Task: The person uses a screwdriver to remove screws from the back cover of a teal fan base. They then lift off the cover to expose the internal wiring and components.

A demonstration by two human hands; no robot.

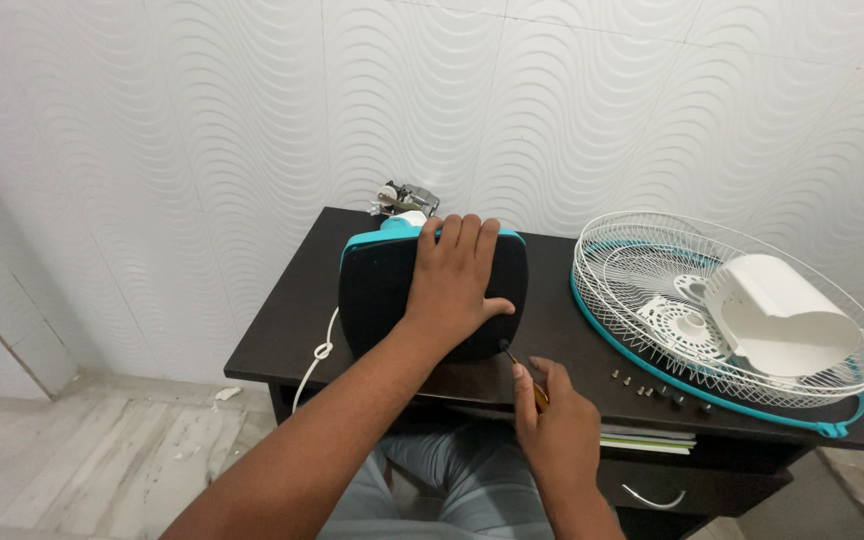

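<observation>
Two hands work at the front edge of a dark counter (282,335) set against a white wavy-tiled wall. Farthest left, a white power cord (317,360) hangs over the counter's left front edge, knotted once. Next comes the fan base (377,290), a black rounded-square slab with a teal rim, standing on its edge near the counter's middle and tilted toward the person; the bare metal motor (407,197) pokes out behind it at the back edge by the wall. The left hand (455,285) lies flat and spread on the black underside, fingers up, thumb out to the right, pressing to steady it rather than gripping it. Just right of that, the right hand (552,425) is closed around a screwdriver (520,365) with a yellowish handle, its tip touching the lower right corner of the base. I judge the step in hand to be working a screw at that corner; the next move calls for keeping the tip seated and the base still. Several small loose screws (642,385) lie near the front edge. At the right end, the wire fan grille (612,260) with a teal ring lies flat, a white motor cover (787,315) resting in it.
</observation>
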